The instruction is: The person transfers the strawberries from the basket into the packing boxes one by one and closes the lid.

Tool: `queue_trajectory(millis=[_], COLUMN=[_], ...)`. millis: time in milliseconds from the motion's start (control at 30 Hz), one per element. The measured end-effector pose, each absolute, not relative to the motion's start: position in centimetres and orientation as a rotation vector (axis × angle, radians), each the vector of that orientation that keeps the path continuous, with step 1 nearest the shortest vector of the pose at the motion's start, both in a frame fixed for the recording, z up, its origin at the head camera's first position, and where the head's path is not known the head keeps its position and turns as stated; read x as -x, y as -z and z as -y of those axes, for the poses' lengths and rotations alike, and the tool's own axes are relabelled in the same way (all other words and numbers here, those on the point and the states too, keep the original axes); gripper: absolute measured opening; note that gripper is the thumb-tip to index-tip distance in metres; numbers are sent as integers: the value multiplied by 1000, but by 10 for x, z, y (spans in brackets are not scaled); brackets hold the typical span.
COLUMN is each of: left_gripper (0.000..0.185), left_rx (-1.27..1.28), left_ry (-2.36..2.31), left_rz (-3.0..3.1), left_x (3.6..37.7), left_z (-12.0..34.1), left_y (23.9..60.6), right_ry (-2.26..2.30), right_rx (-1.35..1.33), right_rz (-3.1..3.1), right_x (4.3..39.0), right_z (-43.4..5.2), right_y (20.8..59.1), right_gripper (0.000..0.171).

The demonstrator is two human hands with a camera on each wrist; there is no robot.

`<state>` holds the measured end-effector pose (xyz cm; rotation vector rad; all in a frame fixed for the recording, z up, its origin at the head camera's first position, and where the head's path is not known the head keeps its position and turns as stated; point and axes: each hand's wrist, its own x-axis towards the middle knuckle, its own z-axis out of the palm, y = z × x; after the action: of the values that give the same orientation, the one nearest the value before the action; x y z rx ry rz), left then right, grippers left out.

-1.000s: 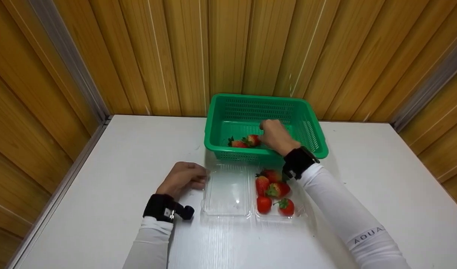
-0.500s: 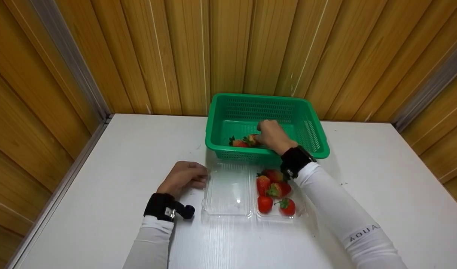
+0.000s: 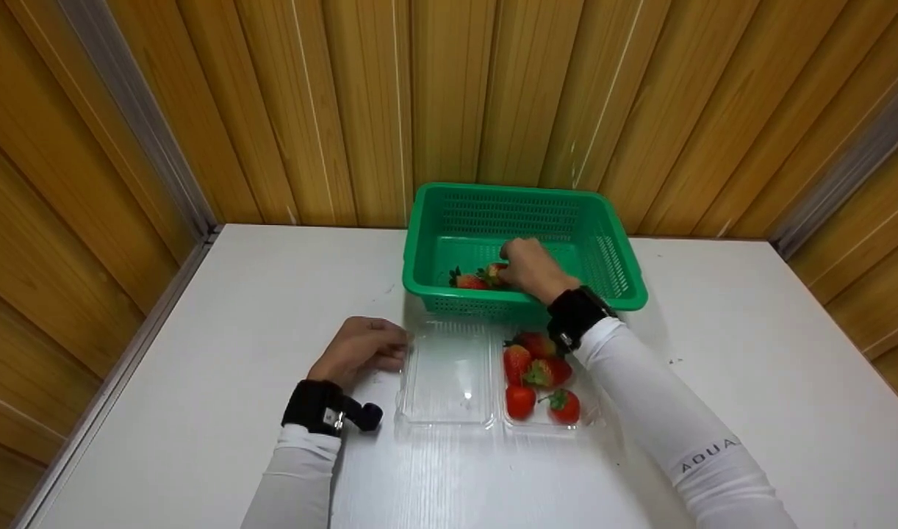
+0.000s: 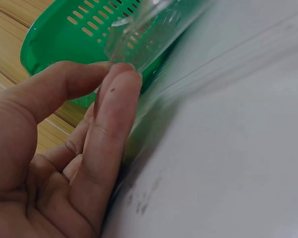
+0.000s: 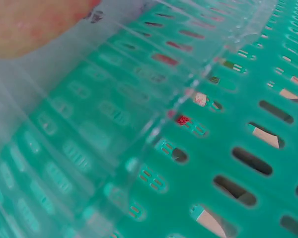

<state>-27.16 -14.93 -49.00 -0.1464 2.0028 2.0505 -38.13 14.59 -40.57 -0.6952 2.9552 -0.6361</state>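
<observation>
Against the white table's (image 3: pixel 199 411) far edge, inside the green slotted plastic basket (image 3: pixel 611 220), the right hand (image 3: pixel 530 266) pinches a red strawberry (image 3: pixel 494 272); lifting it clear toward the clear plastic clamshell box (image 3: pixel 449 375) probably comes next, its left rim steadied by the left hand (image 3: pixel 361 349).

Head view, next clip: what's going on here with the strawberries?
A person's right hand reaches into the green basket and closes on one of the two strawberries left there. The left hand holds the left edge of the open clear clamshell box on the white table. The right half of the box already has about five strawberries; the left half has none.
</observation>
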Motion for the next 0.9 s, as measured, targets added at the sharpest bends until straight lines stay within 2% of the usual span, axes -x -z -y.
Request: queue_trajectory(millis=[167, 267, 367, 567, 900], left_gripper=[17, 14, 13, 14, 14], left_rx=[136, 131, 134, 152, 168], left_ry=[-2047, -2044, -2040, -2032, -2029], left_rz=[-2002, -2004, -2010, -2010, -2008], left_x=[271, 271, 271, 271, 273], left_z=[150, 151, 151, 151, 151], left_y=[490, 490, 490, 490, 491], right_ry=[630, 634, 641, 608, 579], right_rx=[685, 685, 691, 734, 777], right_rz=[-2949, -2944, -2921, -2898, -2870], right_x=[381, 382, 383, 386, 388], right_z=[-144, -143, -143, -143, -143], right_y=[407, 407, 408, 410, 410], right_gripper=[10, 22, 23, 8, 5])
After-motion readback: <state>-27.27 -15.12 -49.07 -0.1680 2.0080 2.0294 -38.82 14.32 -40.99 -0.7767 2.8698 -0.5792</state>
